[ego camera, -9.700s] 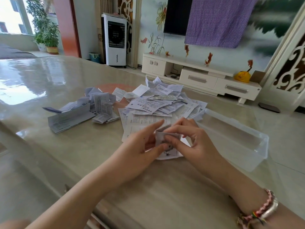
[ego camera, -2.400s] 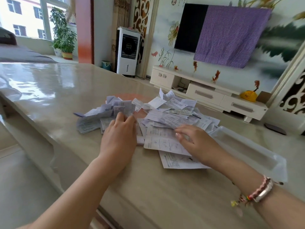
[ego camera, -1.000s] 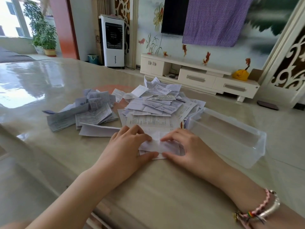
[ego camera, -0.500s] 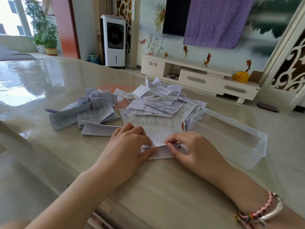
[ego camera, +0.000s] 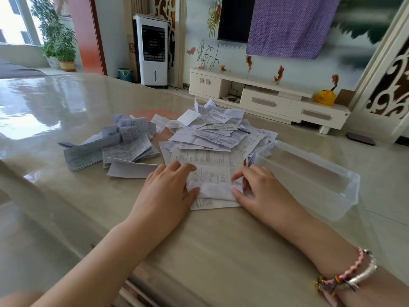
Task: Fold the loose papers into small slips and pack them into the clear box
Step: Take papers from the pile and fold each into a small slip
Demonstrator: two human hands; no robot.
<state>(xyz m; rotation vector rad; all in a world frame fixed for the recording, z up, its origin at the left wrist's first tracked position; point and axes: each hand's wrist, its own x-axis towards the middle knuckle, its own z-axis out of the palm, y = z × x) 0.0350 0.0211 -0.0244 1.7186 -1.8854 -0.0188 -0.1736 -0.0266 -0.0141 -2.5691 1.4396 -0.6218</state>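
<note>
Both hands are flat-ish on one sheet (ego camera: 212, 178) at the near edge of the paper pile (ego camera: 212, 138). The left hand (ego camera: 168, 191) has its thumb tucked against the folded-over bottom strip, and the right hand (ego camera: 261, 191) pinches the other end of that strip between thumb and fingers, so a fold is mid-crease. The clear box (ego camera: 309, 173) sits just to the right of the pile on the counter (ego camera: 221, 251), and it looks like nothing's in it yet. A second heap of greyer papers (ego camera: 110, 147) lies left of the pile.

What could go wrong: the sheet rests on other loose sheets, so pressing the crease could drag the one underneath along or skew the fold. The counter's glossy too, so stuff may slide.

Writing-wise, there's printed text and little diagrams everywhere, but it's too small and blurry to read.
</note>
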